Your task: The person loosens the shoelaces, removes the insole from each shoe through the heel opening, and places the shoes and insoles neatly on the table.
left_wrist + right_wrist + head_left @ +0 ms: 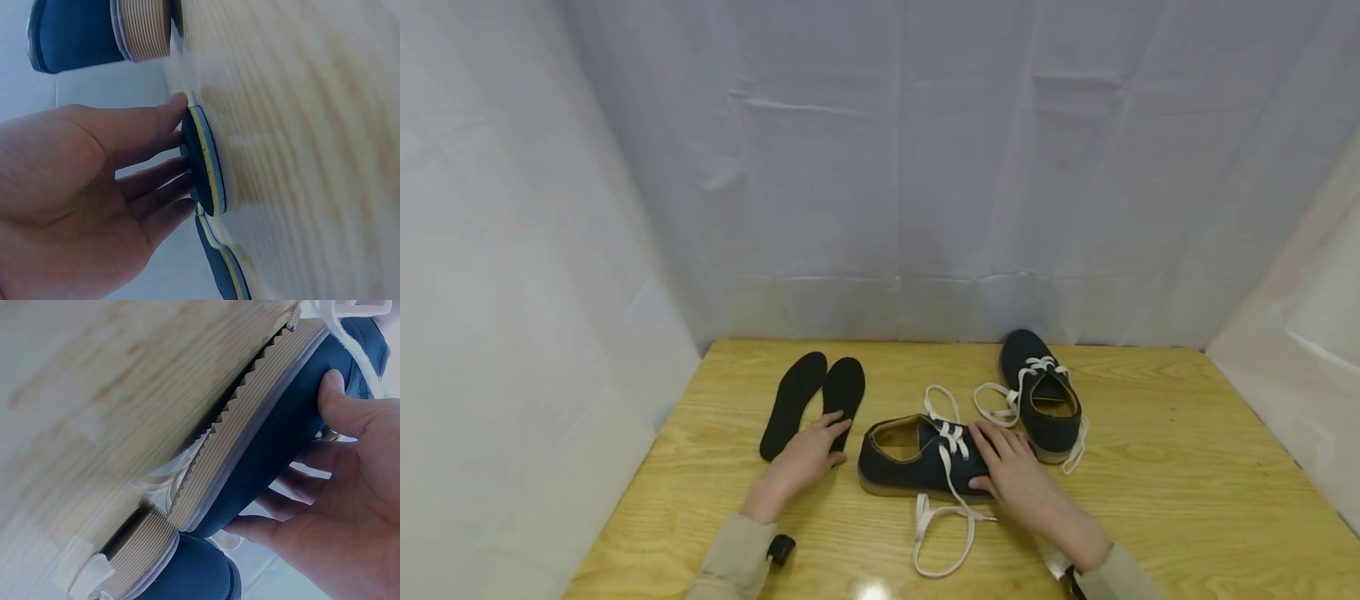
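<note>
In the head view, two black insoles lie side by side on the wooden table. My left hand point(805, 458) rests over the right insole point(844, 387), its fingers reaching onto the dark top and the thumb at the edge. The left wrist view shows yellow and blue layers in the insole's rim point(209, 162). The left insole point(797, 400) lies beside it. With my right hand point(1018, 483) I hold the toe of a navy lace-up shoe point(898, 475), thumb on the near side, fingers over the top. This shoe lies sideways, toe to the right, its white laces point(943, 558) loose.
A second navy shoe point(1052, 425) stands behind my right hand, its toe pointing to the back and its heel close to the first shoe's toe. Its white laces trail on the wooden table point(1187, 467). Pale curtains point(895, 208) hang behind and at both sides.
</note>
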`<state>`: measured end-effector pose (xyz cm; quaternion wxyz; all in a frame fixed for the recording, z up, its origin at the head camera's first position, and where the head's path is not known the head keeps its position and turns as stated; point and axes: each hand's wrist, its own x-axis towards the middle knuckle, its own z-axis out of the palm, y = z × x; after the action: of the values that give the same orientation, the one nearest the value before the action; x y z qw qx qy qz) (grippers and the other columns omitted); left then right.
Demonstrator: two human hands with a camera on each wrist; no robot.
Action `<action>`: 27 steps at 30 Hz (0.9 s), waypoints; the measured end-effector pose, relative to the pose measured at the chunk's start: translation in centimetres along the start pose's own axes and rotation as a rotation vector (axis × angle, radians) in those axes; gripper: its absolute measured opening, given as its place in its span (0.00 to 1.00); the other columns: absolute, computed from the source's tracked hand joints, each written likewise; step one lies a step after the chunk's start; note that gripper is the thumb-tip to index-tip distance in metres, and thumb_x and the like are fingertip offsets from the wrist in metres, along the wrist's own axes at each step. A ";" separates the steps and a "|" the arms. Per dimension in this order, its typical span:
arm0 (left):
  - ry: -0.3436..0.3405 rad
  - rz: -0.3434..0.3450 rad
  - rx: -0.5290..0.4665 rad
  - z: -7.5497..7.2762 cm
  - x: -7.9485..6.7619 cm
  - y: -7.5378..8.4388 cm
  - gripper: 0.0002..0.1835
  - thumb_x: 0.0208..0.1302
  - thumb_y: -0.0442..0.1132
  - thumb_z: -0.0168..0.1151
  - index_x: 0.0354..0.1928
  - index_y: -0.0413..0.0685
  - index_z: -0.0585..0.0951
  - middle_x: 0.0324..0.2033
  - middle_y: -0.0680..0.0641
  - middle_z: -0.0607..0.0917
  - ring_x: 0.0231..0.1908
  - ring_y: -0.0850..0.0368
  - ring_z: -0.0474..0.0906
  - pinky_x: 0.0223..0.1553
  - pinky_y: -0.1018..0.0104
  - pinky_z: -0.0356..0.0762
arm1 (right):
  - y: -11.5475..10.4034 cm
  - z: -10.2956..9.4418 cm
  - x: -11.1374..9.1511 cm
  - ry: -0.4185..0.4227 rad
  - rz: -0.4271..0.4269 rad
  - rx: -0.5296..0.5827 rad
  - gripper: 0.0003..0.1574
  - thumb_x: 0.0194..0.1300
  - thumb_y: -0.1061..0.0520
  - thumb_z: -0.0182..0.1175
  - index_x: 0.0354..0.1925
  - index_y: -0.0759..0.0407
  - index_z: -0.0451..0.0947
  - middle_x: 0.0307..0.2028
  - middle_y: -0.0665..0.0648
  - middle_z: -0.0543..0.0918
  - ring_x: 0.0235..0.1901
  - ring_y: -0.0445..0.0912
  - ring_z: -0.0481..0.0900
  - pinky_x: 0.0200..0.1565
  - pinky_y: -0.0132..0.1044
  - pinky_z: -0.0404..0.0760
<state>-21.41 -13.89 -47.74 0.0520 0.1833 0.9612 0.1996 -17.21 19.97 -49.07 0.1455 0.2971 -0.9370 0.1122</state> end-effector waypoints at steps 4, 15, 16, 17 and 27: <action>0.003 -0.010 0.007 -0.3 0.0 -0.3 0.30 0.68 0.34 0.66 0.70 0.36 0.71 0.72 0.34 0.67 0.62 0.35 0.75 0.55 0.46 0.78 | -0.1 -0.1 0.0 0.005 -0.004 -0.001 0.46 0.66 0.48 0.67 0.72 0.70 0.64 0.66 0.70 0.70 0.64 0.66 0.70 0.58 0.68 0.71; -0.002 0.003 0.016 -0.5 0.5 0.0 0.29 0.68 0.34 0.66 0.69 0.35 0.72 0.72 0.34 0.67 0.64 0.35 0.73 0.60 0.44 0.74 | -0.2 -0.1 0.1 -0.014 0.013 0.006 0.46 0.67 0.49 0.66 0.73 0.70 0.62 0.67 0.70 0.69 0.65 0.67 0.69 0.58 0.68 0.71; -0.001 0.004 0.017 -0.4 0.6 0.0 0.29 0.68 0.34 0.66 0.69 0.35 0.72 0.72 0.34 0.67 0.64 0.36 0.73 0.60 0.44 0.74 | -0.2 -0.1 0.1 -0.014 0.013 0.007 0.46 0.67 0.49 0.66 0.73 0.70 0.62 0.67 0.70 0.69 0.65 0.67 0.69 0.58 0.68 0.71; 0.001 0.005 0.017 -0.3 0.7 0.0 0.29 0.68 0.34 0.66 0.69 0.35 0.72 0.72 0.35 0.67 0.64 0.36 0.73 0.60 0.44 0.74 | -0.2 -0.1 0.1 -0.015 0.012 0.007 0.46 0.67 0.48 0.66 0.73 0.70 0.62 0.67 0.70 0.69 0.65 0.67 0.69 0.58 0.68 0.71; 0.000 -0.005 0.008 -0.3 1.2 0.0 0.28 0.68 0.34 0.66 0.69 0.36 0.73 0.71 0.35 0.68 0.66 0.36 0.71 0.62 0.42 0.72 | -0.2 0.0 0.1 0.005 0.006 -0.005 0.47 0.66 0.48 0.67 0.73 0.70 0.63 0.66 0.70 0.70 0.65 0.67 0.70 0.58 0.68 0.72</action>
<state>-22.52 -13.54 -47.50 0.0517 0.1811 0.9624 0.1956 -17.10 19.76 -48.98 0.1483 0.2935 -0.9378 0.1113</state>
